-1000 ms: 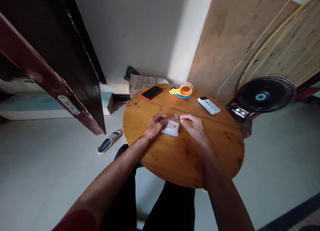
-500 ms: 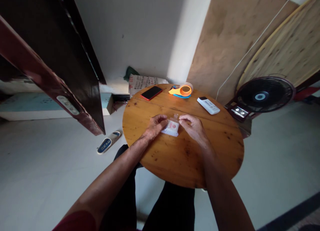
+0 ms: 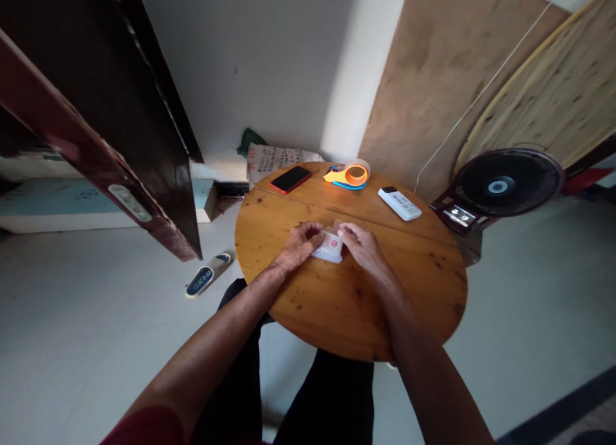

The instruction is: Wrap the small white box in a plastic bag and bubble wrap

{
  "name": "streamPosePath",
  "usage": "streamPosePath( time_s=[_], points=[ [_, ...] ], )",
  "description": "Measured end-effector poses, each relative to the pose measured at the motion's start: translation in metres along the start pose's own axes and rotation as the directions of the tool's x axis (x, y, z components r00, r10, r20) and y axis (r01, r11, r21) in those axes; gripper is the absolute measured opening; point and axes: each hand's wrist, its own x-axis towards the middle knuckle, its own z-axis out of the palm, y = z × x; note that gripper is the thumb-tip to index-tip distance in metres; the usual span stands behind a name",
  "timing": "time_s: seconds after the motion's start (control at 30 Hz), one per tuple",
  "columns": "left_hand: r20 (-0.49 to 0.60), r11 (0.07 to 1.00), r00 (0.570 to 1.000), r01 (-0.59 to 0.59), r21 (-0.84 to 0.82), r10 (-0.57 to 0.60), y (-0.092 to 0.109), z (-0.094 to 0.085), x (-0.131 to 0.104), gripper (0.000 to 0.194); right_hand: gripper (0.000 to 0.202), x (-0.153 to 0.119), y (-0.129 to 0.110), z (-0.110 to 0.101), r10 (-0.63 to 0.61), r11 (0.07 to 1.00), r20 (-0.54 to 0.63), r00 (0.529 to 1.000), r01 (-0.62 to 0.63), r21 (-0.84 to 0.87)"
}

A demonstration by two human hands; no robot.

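A small clear plastic packet (image 3: pixel 329 247) with a red print lies on the round wooden table (image 3: pixel 337 310). My left hand (image 3: pixel 302 242) pinches its left edge between thumb and fingers. At the packet's upper right, my right hand (image 3: pixel 360 241) has its thumb and fingertips closed on the corner, beside a short see-through strip that stands out from the top edge. How much of that strip the fingers cover is hard to make out.
Along the table's far side lie a red-edged phone (image 3: pixel 291 179), an orange tape dispenser (image 3: pixel 347 175) and a white device (image 3: pixel 399 203). A black fan (image 3: pixel 501 186) stands at the right. One slipper (image 3: pixel 208 276) is on the floor at left.
My right hand has moved a little left onto the packet's upper right corner, and its fingers now cover part of the clear strip. My left hand keeps its hold.
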Motion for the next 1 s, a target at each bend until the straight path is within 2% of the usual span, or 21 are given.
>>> streamPosePath(
  time_s=[0.17,0.3,0.57,0.7,1.0],
  points=[
    [0.038,0.999,0.999,-0.024,0.046,0.022,0.002,0.000,-0.002,0.045,0.036,0.002,0.001,0.000,0.059,0.998,-0.003,0.998,-0.059,0.017],
    [0.121,0.998,0.991,-0.046,-0.049,0.052,0.000,0.003,-0.003,0.050,0.029,0.003,0.006,0.001,0.075,0.991,-0.012,0.997,-0.073,0.113],
    [0.188,0.990,0.972,-0.139,-0.017,0.140,0.004,0.004,-0.006,0.044,0.023,0.008,0.023,0.008,0.002,0.984,-0.042,0.999,0.005,0.180],
    [0.171,0.990,0.976,-0.139,0.004,0.136,0.004,0.005,-0.006,0.047,0.022,0.010,0.029,0.011,-0.047,0.970,-0.073,0.996,0.062,0.233],
    [0.244,0.992,0.961,-0.123,-0.031,0.127,0.001,0.007,-0.007,0.054,0.024,0.009,0.020,0.006,0.001,0.941,-0.206,0.979,0.068,0.332]
  ],
)
